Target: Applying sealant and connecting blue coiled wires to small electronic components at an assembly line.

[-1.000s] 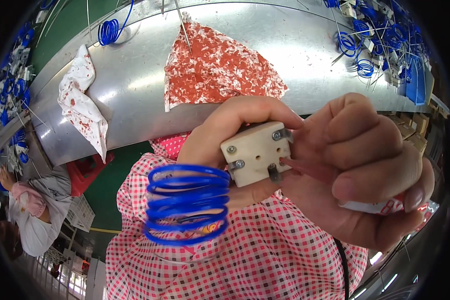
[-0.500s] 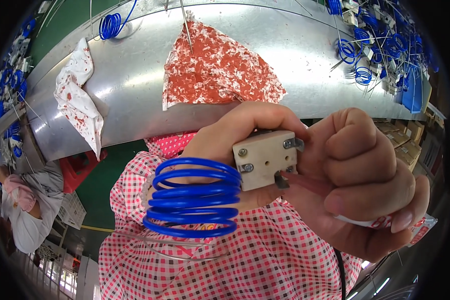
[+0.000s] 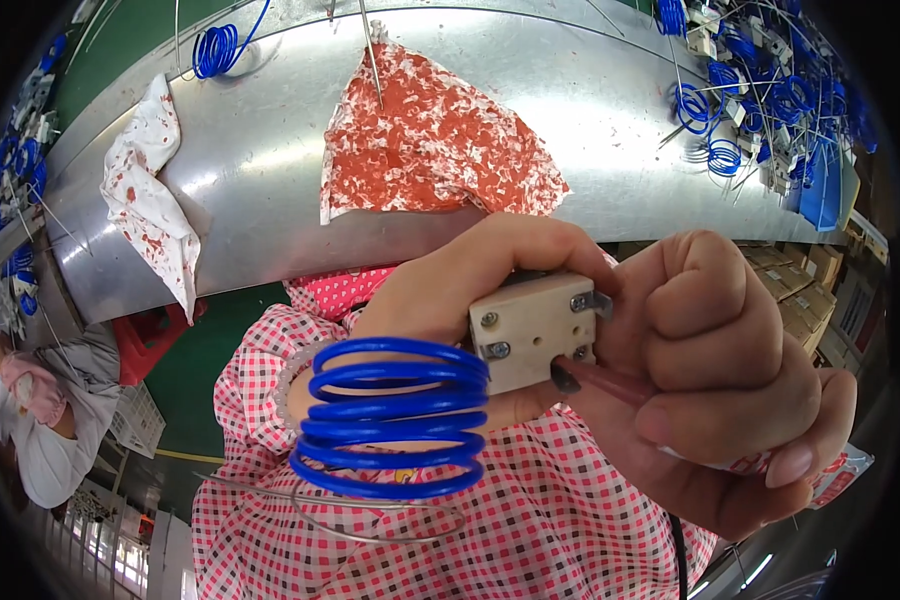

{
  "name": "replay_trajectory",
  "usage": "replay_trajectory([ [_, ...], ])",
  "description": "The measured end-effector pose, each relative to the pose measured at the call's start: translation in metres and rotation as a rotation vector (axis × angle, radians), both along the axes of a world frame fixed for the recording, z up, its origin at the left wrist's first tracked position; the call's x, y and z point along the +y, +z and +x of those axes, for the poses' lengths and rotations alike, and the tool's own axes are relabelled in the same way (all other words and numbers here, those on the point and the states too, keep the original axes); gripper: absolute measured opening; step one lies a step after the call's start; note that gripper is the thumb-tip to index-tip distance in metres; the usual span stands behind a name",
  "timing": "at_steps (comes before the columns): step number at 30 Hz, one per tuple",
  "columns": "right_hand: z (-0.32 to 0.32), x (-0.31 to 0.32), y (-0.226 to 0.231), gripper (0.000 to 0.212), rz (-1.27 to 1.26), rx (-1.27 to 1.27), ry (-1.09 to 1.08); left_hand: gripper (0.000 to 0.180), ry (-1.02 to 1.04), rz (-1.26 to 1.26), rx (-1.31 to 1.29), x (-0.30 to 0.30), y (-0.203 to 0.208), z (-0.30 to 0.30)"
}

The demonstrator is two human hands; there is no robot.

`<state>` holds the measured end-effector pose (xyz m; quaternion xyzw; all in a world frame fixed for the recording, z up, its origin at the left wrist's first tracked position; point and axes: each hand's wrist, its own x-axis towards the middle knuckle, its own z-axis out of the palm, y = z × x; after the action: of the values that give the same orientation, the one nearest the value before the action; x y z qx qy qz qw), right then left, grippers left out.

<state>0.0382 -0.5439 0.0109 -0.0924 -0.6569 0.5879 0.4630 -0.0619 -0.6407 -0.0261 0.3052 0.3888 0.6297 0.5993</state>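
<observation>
My left hand (image 3: 440,275) grips the cream block of a capillary thermostat (image 3: 518,363), its face with screws and metal terminals turned up. From the block a blue coil (image 3: 395,433) hangs in front of my left wrist, and a thin bare metal tube (image 3: 375,506) runs below it. My right hand (image 3: 735,350) is closed around a squeeze tube (image 3: 838,472), mostly hidden by the fingers. Its reddish pointed nozzle (image 3: 610,381) reaches the block's lower right corner, beside a screw. Whether the tip touches the screw, I cannot tell.
A metal bench (image 3: 250,190) carries a red-stained cloth (image 3: 430,140) and a white spotted cloth (image 3: 150,190). Several blue-coiled thermostats (image 3: 770,95) pile up at the far right. Cardboard boxes (image 3: 805,300) stand right, a red stool (image 3: 150,335) left, near another person (image 3: 70,430).
Both hands and the thermostat have sunk slightly in the view. The nozzle stays at the block's lower right corner, and both grips are kept.
</observation>
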Motion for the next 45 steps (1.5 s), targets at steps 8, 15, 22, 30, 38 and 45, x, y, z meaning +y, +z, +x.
replay_trajectory([
  [8,-0.006,-0.003,-0.002,0.017,0.038,-0.050,-0.053,0.048,0.004,0.061,-0.014,-0.002,-0.002,-0.004],
  [15,-0.015,-0.004,-0.003,0.018,0.103,0.054,0.008,0.047,-0.002,-0.018,0.133,-0.001,0.004,-0.005],
  [22,-0.027,-0.009,-0.018,0.018,0.196,0.388,-0.172,0.047,-0.063,-0.025,-0.111,-0.004,-0.003,-0.005],
  [30,-0.041,-0.008,-0.018,0.016,0.276,0.678,-0.110,0.048,-0.052,-0.035,-0.091,-0.006,0.002,-0.003],
  [38,-0.038,-0.018,-0.018,0.014,0.236,0.743,-0.182,0.040,-0.038,-0.007,-0.045,-0.004,0.002,-0.004],
  [45,-0.045,-0.019,-0.022,0.016,0.105,0.792,-0.141,0.026,0.006,-0.076,-0.008,-0.004,0.006,-0.003],
])
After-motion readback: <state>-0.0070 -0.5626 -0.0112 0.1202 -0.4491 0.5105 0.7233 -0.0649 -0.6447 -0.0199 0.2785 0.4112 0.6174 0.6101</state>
